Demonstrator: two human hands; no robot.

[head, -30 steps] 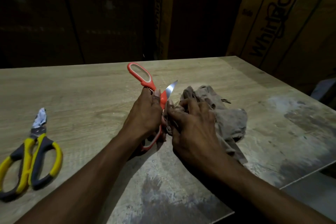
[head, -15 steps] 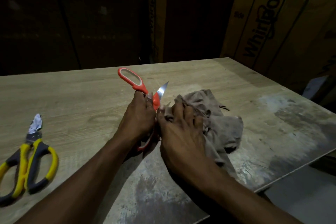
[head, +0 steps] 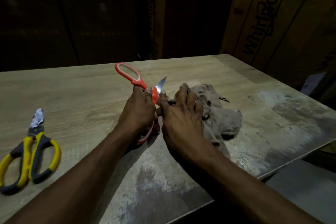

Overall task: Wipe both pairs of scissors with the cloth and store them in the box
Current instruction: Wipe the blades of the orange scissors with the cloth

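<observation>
Gripping the orange scissors (head: pixel 136 80) near the pivot, left hand (head: pixel 140 112) fingers curled round the handles, one loop sticking up toward 11 o'clock, the other poking out below the palm at 6. Blades spread open, only one shiny tip showing, aimed at 1 o'clock. Right hand (head: pixel 181 120) just beside it at 3 o'clock, thumb up against the base of that blade, fingers bunched over the brown cloth (head: pixel 223 114) and pinching a fold of it, rest of the rag heaped on the table (head: pixel 91 96) further out toward 3. Compared with a second back: same grip, same hands, right fingers shuffled a bit along the cloth, blade tip barely budged. So probably mid-wipe on pair number one, working in around the pivot, nothing finished yet. Way out at 9 o'clock, yellow-and-grey scissors (head: pixel 31 154) lying flat, blades closed, well apart from both hands, looking untouched. No box anywhere in shot, so can't tell where the storing bit happens. Big printed cartons (head: pixel 272 14) leaning in the dark at 1 o'clock.
</observation>
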